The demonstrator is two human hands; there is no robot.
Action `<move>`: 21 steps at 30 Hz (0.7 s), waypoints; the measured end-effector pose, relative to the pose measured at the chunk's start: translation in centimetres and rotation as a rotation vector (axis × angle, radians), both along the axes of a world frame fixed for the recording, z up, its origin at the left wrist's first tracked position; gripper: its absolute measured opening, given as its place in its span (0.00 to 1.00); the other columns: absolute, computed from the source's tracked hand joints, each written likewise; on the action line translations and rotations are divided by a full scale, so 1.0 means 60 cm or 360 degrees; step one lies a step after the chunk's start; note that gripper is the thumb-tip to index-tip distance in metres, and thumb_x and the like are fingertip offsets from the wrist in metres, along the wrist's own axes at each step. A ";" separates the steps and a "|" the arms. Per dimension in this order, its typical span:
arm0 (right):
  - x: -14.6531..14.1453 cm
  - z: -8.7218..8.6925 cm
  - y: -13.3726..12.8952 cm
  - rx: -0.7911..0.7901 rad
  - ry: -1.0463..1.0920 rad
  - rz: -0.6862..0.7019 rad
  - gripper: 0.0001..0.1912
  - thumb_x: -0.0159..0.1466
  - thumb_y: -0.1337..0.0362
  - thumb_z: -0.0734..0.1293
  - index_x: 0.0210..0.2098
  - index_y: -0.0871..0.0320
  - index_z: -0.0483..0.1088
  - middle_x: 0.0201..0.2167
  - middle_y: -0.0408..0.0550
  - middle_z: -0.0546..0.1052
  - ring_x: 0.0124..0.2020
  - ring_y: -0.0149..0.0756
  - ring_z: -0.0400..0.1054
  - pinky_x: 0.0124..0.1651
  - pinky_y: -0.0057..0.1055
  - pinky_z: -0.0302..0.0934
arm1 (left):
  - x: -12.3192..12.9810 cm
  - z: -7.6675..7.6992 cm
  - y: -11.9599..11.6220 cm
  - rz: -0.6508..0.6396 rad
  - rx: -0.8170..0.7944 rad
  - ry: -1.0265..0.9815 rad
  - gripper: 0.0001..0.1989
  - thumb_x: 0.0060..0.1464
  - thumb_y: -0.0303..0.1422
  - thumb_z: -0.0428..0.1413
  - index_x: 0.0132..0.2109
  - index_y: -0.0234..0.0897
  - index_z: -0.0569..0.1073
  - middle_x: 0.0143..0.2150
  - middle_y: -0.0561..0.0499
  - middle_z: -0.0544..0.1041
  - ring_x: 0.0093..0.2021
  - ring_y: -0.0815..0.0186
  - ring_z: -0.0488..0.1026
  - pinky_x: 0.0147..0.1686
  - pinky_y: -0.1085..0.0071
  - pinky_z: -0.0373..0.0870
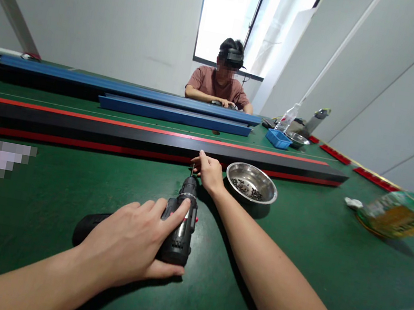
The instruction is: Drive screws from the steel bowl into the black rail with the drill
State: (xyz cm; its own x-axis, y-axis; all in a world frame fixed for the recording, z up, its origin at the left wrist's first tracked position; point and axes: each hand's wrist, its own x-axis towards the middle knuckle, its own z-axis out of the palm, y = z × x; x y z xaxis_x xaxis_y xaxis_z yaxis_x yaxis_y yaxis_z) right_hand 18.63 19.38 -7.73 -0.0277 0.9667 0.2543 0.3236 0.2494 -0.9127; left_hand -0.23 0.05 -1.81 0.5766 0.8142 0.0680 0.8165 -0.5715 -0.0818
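My left hand (132,238) is wrapped round a black cordless drill (182,228) lying on its side, its chuck and thin bit pointing away from me. Beside the bit's tip is my right hand (209,174), its fingers bent together against the near side of a long black bar (134,136) with red stripes. Whatever those fingers pinch is too small to make out. Just right of that hand stands a round metal bowl (269,198) with many small dark screws (251,190) in it.
Blue metal profiles (174,114) lie across the green table (293,256) behind the bar. Back right are a blue plastic basket (278,139), a clear bottle (288,117) and another bowl (298,139). A large labelled jar (400,216) is at right. A person (220,82) sits opposite.
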 end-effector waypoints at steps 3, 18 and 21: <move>0.000 0.001 -0.001 0.0001 -0.0010 -0.0003 0.30 0.71 0.44 0.57 0.35 0.59 0.80 0.32 0.50 0.82 0.29 0.35 0.77 0.34 0.28 0.65 | -0.001 -0.001 0.000 -0.0009 0.0004 -0.0010 0.50 0.54 0.66 0.49 0.75 0.43 0.52 0.49 0.41 0.75 0.43 0.49 0.76 0.43 0.54 0.76; 0.001 -0.001 -0.001 0.0029 -0.0039 -0.0003 0.31 0.71 0.42 0.56 0.36 0.59 0.80 0.32 0.49 0.82 0.29 0.34 0.76 0.35 0.28 0.65 | 0.001 0.006 0.000 0.0014 -0.0028 0.0002 0.50 0.54 0.65 0.50 0.75 0.44 0.52 0.50 0.40 0.75 0.44 0.50 0.77 0.43 0.56 0.74; 0.001 0.000 -0.003 0.0035 -0.0032 0.0012 0.31 0.71 0.42 0.56 0.36 0.59 0.81 0.32 0.50 0.82 0.29 0.35 0.76 0.35 0.28 0.65 | 0.002 0.007 0.000 0.0021 -0.0037 0.0004 0.50 0.55 0.64 0.51 0.75 0.43 0.52 0.50 0.40 0.75 0.44 0.49 0.77 0.43 0.54 0.75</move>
